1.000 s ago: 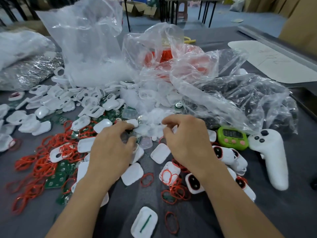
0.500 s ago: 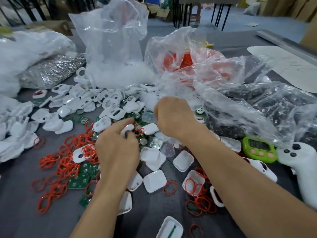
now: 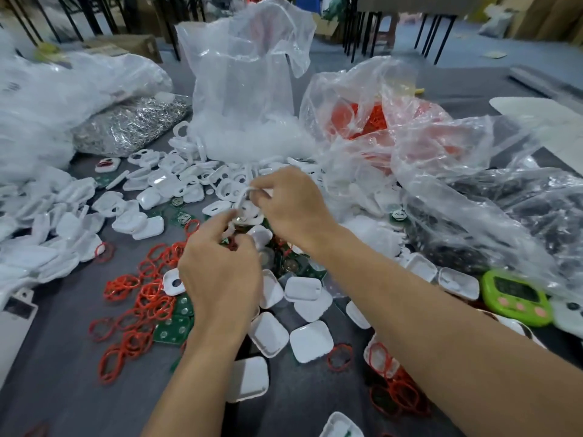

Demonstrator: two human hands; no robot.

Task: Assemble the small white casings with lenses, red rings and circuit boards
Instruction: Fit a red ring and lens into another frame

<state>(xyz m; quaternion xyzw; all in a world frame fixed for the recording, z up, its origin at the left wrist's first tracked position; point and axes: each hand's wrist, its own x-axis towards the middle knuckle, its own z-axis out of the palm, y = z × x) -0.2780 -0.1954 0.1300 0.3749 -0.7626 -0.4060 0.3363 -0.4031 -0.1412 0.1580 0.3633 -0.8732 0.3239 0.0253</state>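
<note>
My right hand [image 3: 293, 203] pinches a small white casing piece [image 3: 243, 197] by its edge above the pile. Just below it, my left hand [image 3: 220, 272] has its fingers curled around a small part that I cannot make out. White casings [image 3: 310, 340] lie scattered across the grey table [image 3: 63, 389]. Red rings [image 3: 148, 298] are heaped left of my left hand. Green circuit boards [image 3: 173, 331] lie among the rings and under my hands.
Clear plastic bags stand behind the pile: one with white parts [image 3: 246, 99], one with red rings [image 3: 372, 118], one with dark parts [image 3: 504, 216]. A silvery bag [image 3: 126, 124] lies at the back left. A green timer [image 3: 517, 296] sits at the right.
My right hand has reached farther into the pile and lifted a white casing piece. My left hand has risen toward it. The camera has swung left.
</note>
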